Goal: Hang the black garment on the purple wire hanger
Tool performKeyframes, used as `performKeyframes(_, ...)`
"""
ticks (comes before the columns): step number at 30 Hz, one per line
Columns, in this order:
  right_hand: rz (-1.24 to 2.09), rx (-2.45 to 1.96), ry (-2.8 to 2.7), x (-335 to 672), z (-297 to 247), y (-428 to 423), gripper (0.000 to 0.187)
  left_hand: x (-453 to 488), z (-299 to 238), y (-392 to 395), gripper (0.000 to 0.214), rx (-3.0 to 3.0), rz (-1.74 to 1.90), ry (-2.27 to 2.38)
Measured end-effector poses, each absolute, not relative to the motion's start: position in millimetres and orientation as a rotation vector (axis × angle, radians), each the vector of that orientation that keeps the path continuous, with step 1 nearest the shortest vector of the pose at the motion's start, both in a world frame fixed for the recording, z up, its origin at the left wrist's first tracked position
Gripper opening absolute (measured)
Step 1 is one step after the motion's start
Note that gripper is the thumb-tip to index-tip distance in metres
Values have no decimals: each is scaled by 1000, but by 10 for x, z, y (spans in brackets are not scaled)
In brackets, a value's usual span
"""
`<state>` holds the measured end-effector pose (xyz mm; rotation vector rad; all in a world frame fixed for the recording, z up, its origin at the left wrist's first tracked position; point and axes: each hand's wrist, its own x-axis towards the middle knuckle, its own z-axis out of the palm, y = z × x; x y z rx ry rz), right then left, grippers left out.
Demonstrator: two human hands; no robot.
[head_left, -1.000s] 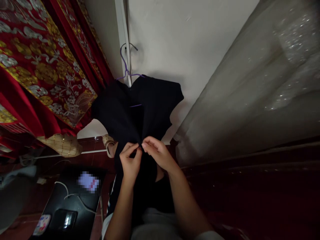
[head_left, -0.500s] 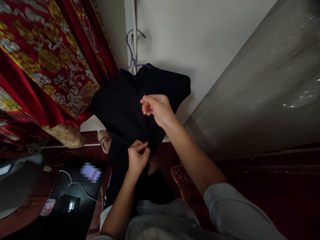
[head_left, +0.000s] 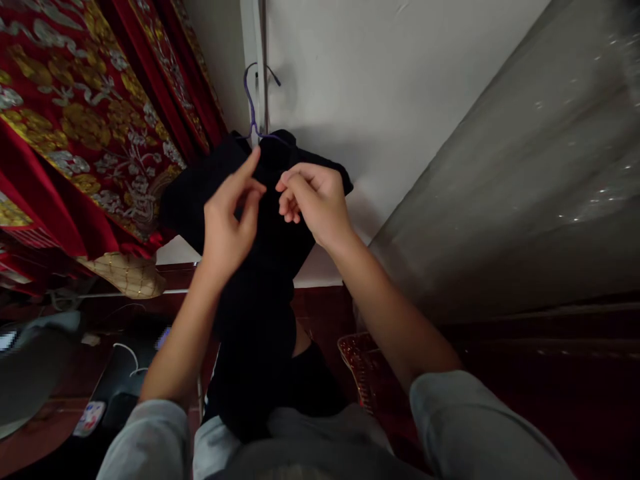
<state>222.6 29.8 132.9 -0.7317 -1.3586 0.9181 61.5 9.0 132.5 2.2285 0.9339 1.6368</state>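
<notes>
A dark, nearly black garment [head_left: 255,260] hangs on a purple wire hanger [head_left: 253,107] against the wall. Raised in front of its upper part, my left hand [head_left: 233,217] has the index finger stretched and the thumb apart, with nothing visible between them. To its right, my right hand [head_left: 320,203] is closed in a pinch, its fingertips pointing left toward the left hand's. Whatever the pinch holds, if anything, is too small to make out. Both hands overlap the garment in view, so whether they touch it is unclear.
Red embroidered drapery [head_left: 100,120] hangs at the left. Below it, a dark bench [head_left: 120,367] bears a white cable [head_left: 133,357] and small items. A plastic-covered grey surface [head_left: 480,180] stands at the right. A red sequined shoe [head_left: 357,363] lies on the floor.
My left hand has let go of the garment's lower front and risen to its upper part, its fingers opening. My right hand stays pinched, almost in place. The garment's right side has dropped inward.
</notes>
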Motion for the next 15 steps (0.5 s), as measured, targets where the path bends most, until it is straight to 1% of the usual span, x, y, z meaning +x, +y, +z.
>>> performKeyframes(3,771,-735,-1421,2237,1353,282,31,646,1571,268,13,2477,1549,940)
performKeyframes(5,666,-769,-1427,2201,1300,334,30,690,1646,309,15,2565,1572,957)
performKeyframes(7,618,-848,-1441,2141,1162,426,28,662,1713,341,16,2576,1726,960)
performKeyframes(9,677,-956,-1470,2079,962,502,28,487,1778,408,17,2474,2001,941)
performKeyframes(11,804,-1025,-1470,2037,749,496,27,158,1787,506,20,2203,2247,917)
performKeyframes(12,869,-1030,-1442,2027,650,449,26,-36,1744,551,22,2011,2294,909)
performKeyframes(14,972,-982,-1350,2024,469,273,23,-386,1536,590,33,1694,2064,885)
performKeyframes(15,1017,-942,-1307,2026,383,155,21,-506,1373,575,34,1578,1930,891)
